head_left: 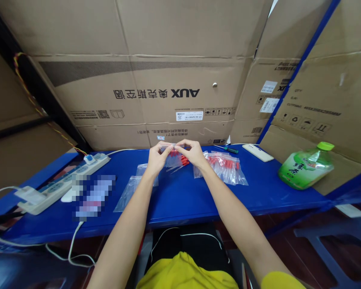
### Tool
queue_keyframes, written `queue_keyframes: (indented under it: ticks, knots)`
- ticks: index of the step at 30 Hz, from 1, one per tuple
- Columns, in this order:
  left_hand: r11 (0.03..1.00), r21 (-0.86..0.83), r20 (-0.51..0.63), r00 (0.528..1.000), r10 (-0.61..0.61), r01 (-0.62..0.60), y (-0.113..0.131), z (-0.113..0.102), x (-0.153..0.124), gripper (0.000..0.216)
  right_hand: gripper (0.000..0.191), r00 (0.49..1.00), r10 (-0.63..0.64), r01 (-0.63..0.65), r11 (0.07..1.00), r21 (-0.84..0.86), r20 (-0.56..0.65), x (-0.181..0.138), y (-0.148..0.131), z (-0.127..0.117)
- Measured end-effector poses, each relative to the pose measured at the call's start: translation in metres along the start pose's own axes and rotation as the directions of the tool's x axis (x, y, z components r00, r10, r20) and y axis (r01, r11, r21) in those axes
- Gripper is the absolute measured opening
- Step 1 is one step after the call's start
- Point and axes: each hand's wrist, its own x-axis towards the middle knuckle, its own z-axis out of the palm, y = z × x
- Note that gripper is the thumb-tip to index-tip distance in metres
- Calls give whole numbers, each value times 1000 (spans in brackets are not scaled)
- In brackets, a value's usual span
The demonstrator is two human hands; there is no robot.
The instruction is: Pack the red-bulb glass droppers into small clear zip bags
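Observation:
Near the back of the blue table, my left hand point(159, 157) and my right hand point(191, 152) pinch the top edge of a clear zip bag point(172, 161) between thumbs and fingers. Small red-ended pieces show inside or just behind this bag; which of the two I cannot tell. A few thin clear sticks with red ends point(184, 161) lie by it on the table. Flat clear bags point(129, 193) rest left of my left forearm. Right of my right hand lies a pile of clear bags with red-ended pieces point(225, 165).
A white power strip point(63, 182) with cables and a blurred phone point(96, 196) lie on the left. At the back right are a screwdriver point(231, 149), a white flat object point(258, 153) and a green drink bottle point(307, 166). Cardboard walls point(156, 72) close off the back and sides.

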Motion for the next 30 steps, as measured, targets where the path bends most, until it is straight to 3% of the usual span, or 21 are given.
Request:
queue_keyframes:
  ticks: [8, 18, 30]
  knots:
    - [1000, -25, -2, 1000, -2, 2, 0, 2, 0, 32, 34, 1000, -7, 7, 1000, -6, -26, 1, 1, -3]
    - [1000, 12, -48, 999, 20, -19, -4, -1, 1, 31, 41, 995, 92, -93, 994, 50, 26, 4, 10, -3]
    - [997, -38, -95, 993, -75, 71, -1, -2, 1, 35, 38, 994, 110, -109, 994, 22, -29, 6, 14, -8]
